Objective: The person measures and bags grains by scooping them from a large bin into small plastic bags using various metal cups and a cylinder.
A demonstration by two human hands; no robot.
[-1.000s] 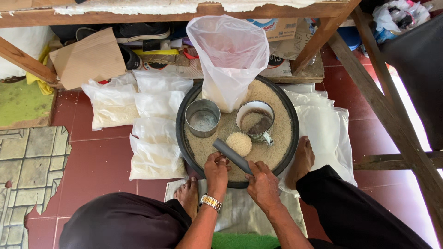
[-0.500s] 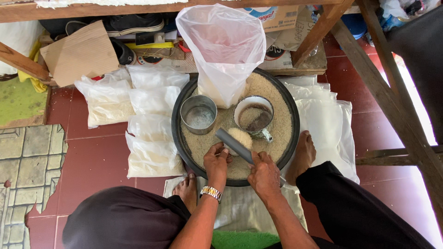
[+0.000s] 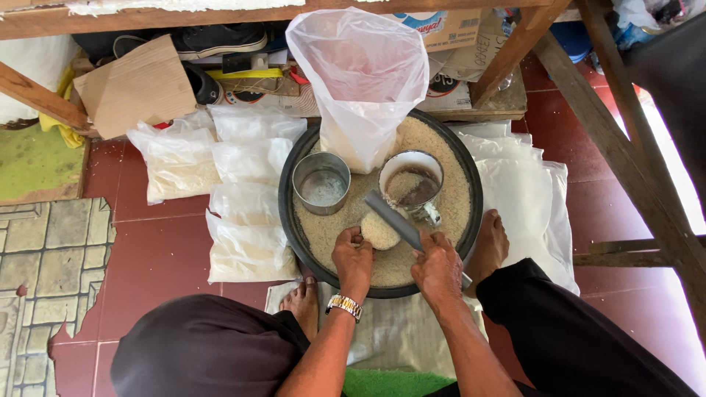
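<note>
Grey blade in right hand levels heaped cup (left hand steadies).

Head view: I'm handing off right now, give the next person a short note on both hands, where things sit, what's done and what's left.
Left hand: steadying a small round cup heaped with rice, standing in the grain.
Right hand: gripping a flat grey levelling stick, laid across the cup's heap.
Wide round black tray of rice: holds an empty metal tin, a metal mug part-filled with rice, and an open clear plastic bag standing at the far side with some rice in it.
Done: sealed rice packets stacked left of the tray.
Left: cup not yet levelled; open bag not yet sealed.
</note>
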